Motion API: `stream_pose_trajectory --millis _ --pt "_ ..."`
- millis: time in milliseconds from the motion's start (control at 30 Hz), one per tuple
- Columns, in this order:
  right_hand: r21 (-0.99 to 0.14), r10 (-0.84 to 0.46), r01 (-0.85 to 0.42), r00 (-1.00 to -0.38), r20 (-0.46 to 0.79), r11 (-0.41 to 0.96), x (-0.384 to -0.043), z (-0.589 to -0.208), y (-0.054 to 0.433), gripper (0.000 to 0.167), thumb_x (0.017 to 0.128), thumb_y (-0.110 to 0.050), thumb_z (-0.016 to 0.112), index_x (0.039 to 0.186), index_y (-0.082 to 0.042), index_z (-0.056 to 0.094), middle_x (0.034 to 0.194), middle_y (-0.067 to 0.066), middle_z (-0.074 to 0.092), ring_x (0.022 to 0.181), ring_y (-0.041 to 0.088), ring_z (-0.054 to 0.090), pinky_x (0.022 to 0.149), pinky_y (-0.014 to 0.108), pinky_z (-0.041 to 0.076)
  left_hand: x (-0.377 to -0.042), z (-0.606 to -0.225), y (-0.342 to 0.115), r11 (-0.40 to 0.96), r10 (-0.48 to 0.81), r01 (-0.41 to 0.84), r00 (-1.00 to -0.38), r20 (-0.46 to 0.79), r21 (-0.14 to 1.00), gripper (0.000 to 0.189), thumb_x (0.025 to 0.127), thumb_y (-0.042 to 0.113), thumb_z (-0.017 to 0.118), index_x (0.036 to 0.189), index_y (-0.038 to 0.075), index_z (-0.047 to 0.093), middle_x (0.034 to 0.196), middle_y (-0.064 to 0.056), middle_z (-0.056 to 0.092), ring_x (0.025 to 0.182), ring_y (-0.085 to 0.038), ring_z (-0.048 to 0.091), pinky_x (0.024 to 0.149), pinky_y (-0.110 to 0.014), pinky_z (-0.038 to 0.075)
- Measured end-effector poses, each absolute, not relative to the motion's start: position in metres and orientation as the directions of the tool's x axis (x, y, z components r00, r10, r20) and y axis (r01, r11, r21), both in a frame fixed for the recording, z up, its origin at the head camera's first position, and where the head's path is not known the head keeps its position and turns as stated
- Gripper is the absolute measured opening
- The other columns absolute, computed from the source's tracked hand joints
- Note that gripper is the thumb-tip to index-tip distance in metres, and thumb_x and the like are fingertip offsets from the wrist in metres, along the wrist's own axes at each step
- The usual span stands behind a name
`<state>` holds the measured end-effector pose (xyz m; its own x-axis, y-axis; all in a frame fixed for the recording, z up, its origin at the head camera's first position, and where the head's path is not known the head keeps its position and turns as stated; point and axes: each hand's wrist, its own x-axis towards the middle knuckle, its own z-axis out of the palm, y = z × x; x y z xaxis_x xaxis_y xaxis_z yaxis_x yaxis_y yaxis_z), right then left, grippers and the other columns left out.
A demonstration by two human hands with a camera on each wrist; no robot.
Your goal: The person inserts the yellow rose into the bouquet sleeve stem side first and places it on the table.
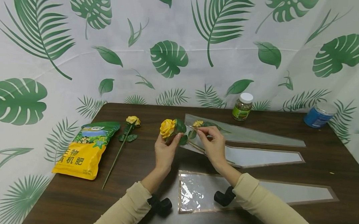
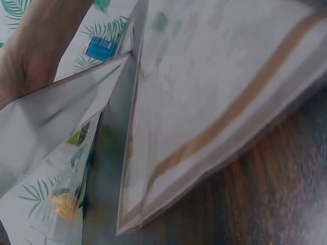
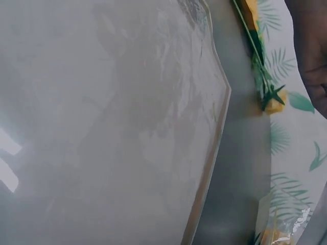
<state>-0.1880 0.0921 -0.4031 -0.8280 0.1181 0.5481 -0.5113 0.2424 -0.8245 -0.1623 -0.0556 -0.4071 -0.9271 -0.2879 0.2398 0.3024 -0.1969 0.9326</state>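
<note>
In the head view my left hand (image 1: 165,154) holds a yellow rose (image 1: 167,128) just below its bloom, thumb and fingers about the stem and green leaves. The rose's stem points right, into a white-backed flower sleeve (image 1: 261,158) with a brown-gold border. My right hand (image 1: 213,145) pinches the sleeve's mouth edge between thumb and fingertips, right beside the leaves. Behind it lies another clear sleeve (image 1: 268,139) with a yellow rose (image 1: 198,123) inside. A third flat sleeve (image 1: 197,193) lies under my right forearm. Large sleeve panels fill both wrist views, hiding the fingertips.
A loose yellow rose (image 1: 133,120) lies to the left, beside a yellow and green fertilizer bag (image 1: 84,151). A white-lidded jar (image 1: 242,107) and a blue can (image 1: 320,115) stand at the back of the dark wooden table (image 1: 324,165). Behind hangs a leaf-printed cloth (image 1: 199,72).
</note>
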Motion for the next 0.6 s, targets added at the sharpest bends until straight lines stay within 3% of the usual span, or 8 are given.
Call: stream_pose_trajectory --millis 200,367,467,600 --pt "-0.817 0.119 -0.52 -0.821 0.559 0.249 -0.188 -0.405 0.091 0.005 0.083 -0.003 0.07 0.086 0.002 0.071 0.083 0.012 0.063 0.073 0.0 0.053 0.059 0.012 0.044 -0.164 -0.411 -0.057 -0.117 -0.305 0.376 -0.894 0.327 0.919 0.054 0.083 0.002 0.07 0.129 0.001 0.043 0.117 -0.018 0.058 0.102 -0.015 0.061 0.085 -0.024 0.052" --pt "-0.816 0.122 -0.53 -0.816 0.564 0.228 -0.188 -0.405 0.091 0.006 0.083 -0.002 0.07 0.086 0.003 0.071 0.084 0.014 0.063 0.075 -0.001 0.052 0.063 0.011 0.045 -0.162 -0.411 -0.059 -0.126 -0.298 0.444 -0.87 0.393 0.887 0.066 0.086 0.001 0.065 0.141 0.008 0.031 0.122 -0.013 0.05 0.085 -0.011 0.064 0.071 -0.025 0.057" --pt "-0.821 0.118 -0.528 -0.82 0.56 0.218 -0.181 -0.392 0.089 0.006 0.083 0.002 0.068 0.086 0.007 0.07 0.084 0.018 0.063 0.075 0.0 0.052 0.064 0.01 0.045 -0.161 -0.41 -0.061 -0.112 -0.284 0.465 -0.862 0.421 0.878 0.061 0.087 0.003 0.064 0.14 0.007 0.034 0.113 -0.011 0.054 0.073 -0.011 0.065 0.066 -0.028 0.058" --pt "-0.832 0.114 -0.502 -0.836 0.537 0.238 -0.169 -0.375 0.085 0.006 0.082 0.007 0.066 0.086 0.011 0.068 0.084 0.022 0.062 0.074 0.002 0.052 0.062 0.01 0.044 -0.161 -0.409 -0.061 -0.112 -0.268 0.459 -0.868 0.418 0.881 0.051 0.086 0.002 0.066 0.132 0.001 0.045 0.11 -0.011 0.057 0.078 -0.012 0.066 0.07 -0.029 0.058"
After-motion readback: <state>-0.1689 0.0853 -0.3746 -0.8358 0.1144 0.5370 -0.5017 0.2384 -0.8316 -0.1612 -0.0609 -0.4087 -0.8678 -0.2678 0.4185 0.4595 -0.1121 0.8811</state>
